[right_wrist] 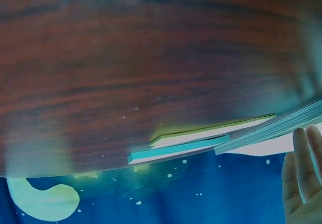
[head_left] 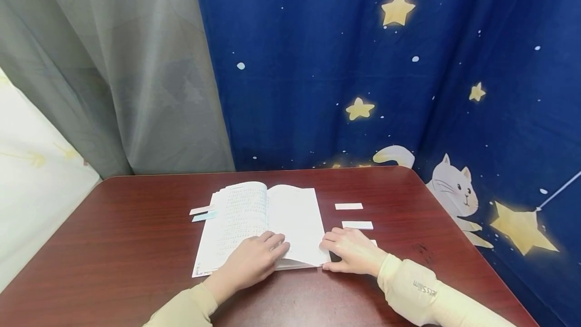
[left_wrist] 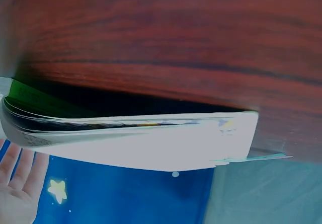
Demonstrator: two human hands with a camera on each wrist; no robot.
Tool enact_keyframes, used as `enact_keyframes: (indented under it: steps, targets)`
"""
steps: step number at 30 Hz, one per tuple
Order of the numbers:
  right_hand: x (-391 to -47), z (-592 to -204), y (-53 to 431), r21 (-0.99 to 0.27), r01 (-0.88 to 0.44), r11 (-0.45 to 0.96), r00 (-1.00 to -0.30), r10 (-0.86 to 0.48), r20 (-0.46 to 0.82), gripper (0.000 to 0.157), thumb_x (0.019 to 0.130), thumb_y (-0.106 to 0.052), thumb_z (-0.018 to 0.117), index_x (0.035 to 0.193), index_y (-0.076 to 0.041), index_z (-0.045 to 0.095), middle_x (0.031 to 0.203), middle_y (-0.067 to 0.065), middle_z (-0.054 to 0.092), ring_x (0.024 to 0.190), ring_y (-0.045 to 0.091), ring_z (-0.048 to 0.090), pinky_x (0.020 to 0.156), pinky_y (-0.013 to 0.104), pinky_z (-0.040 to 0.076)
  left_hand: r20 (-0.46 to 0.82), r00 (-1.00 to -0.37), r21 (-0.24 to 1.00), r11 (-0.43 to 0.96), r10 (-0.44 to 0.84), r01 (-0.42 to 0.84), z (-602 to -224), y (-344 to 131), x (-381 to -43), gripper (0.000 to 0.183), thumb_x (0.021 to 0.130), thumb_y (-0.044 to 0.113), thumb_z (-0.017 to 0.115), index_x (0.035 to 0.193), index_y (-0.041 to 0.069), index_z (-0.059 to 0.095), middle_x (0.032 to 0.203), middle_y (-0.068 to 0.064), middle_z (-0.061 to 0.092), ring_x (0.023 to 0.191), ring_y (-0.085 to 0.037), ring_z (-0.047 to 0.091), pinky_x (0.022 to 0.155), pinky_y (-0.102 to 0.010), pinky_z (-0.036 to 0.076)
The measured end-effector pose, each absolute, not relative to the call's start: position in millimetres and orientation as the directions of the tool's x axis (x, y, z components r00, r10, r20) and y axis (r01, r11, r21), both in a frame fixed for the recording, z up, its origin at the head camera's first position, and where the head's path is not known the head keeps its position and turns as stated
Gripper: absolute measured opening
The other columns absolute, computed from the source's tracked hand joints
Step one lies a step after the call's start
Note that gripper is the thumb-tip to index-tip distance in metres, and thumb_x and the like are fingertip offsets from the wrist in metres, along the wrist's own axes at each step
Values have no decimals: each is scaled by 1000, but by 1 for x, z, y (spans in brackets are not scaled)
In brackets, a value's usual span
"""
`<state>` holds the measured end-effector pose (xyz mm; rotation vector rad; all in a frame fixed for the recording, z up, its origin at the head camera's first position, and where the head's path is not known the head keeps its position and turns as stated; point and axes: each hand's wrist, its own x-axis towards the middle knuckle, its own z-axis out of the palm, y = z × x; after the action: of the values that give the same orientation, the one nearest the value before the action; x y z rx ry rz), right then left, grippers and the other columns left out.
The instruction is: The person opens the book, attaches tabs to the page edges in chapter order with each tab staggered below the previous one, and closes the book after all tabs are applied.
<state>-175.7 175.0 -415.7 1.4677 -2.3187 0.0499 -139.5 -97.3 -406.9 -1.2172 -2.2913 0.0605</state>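
Note:
An open book point(head_left: 290, 221) lies on the table, its left page point(head_left: 240, 216) printed with rows of small text and its right page looking mostly blank. My left hand point(head_left: 256, 259) rests flat over the lower part near the fold, fingers fairly straight. At the lower right corner, my right hand point(head_left: 347, 250) touches the page edge, with thumb and fingers spread apart. In the right wrist view, the straight fingers point(right_wrist: 302, 163) lie beside the page edges; the thumb is hidden there. A white tab point(head_left: 201, 210) and a pale blue tab point(head_left: 204, 216) stick out from the book's left side.
Right of the book lie small pads of paper strips: one white strip point(head_left: 349, 206) farther back, another strip point(head_left: 357, 225) nearer, and a third partly behind my right hand. Yellow point(right_wrist: 211, 131) and teal point(right_wrist: 176, 150) pad edges show from the right wrist. Curtains hang behind the brown table point(head_left: 136, 236).

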Motion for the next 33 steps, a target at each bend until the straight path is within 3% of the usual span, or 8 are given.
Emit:
enact_keyframes:
  steps: [5,12,16,19,23,33]
  targets:
    - [-175,-416,175,177,-875,451,-374,-862,342,32,72,-45,64,86,-16,61,78,-8,52,65,10,45,52,24,38,435,-474,-280,616,765,736,-404,-101,-136,46,70,15,58,115,11,52,114,-7,51,101,-22,49,75,-37,44]
    - [-176,-417,175,204,-871,447,-366,-867,338,31,71,-44,65,83,-16,60,75,-8,50,64,10,45,51,23,37,499,-474,-236,640,725,731,-397,-111,-134,58,66,11,57,124,7,46,122,-11,46,110,-27,43,84,-42,38]
    - [-176,-417,175,218,-870,443,-354,-868,350,30,69,-43,66,80,-16,58,73,-8,48,62,11,44,50,23,36,535,-495,-219,677,685,702,-393,-119,-135,54,76,10,40,130,6,39,131,-13,38,121,-29,33,90,-49,29]
    - [-176,-416,175,219,-870,441,-351,-867,353,29,69,-42,66,79,-16,58,72,-8,47,62,11,44,50,23,36,539,-522,-228,711,661,665,-391,-125,-135,56,77,9,34,133,7,35,137,-14,30,127,-29,23,94,-53,22]
    - [-175,-416,175,208,-872,443,-357,-866,349,28,69,-42,67,79,-16,58,72,-8,47,62,10,44,50,23,36,510,-566,-235,739,647,632,-389,-130,-133,68,69,5,47,135,8,32,142,-13,21,129,-28,14,97,-54,14]
    - [-175,-416,175,206,-872,443,-358,-866,348,28,70,-41,66,78,-17,57,72,-8,47,62,10,43,50,23,36,501,-582,-251,751,641,611,-392,-134,-133,67,67,6,51,132,8,38,141,-13,22,129,-30,16,96,-56,14]
